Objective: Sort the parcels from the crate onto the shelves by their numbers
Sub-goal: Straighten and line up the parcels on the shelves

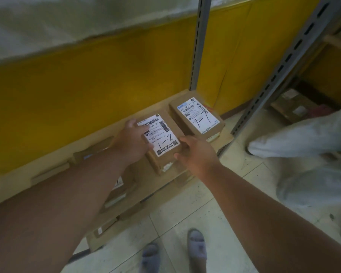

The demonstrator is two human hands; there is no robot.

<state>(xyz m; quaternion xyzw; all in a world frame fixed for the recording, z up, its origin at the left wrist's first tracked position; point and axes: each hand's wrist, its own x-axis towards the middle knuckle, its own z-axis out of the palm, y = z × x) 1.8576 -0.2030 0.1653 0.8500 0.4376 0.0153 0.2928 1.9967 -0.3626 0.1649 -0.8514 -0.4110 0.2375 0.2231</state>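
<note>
Hands hold 1 small cardboard parcel (161,143) from both sides: the left hand (131,141) covers its left edge with the thumb lying across the white label, and the right hand (195,152) curls its fingers against the near right corner. The label on this parcel carries a handwritten "1-7". Just beside it to the right lies a second parcel (197,117), apart from both hands, its label also marked "1-7". Both sit on the low wooden shelf (106,127), which is backed by a yellow wall. 2 grey slotted metal posts (199,44) rise behind and to the right. Below, 2 grey slippers (197,247) stand on the tiled floor (185,217). White sacks (303,138) lie at right.
</note>
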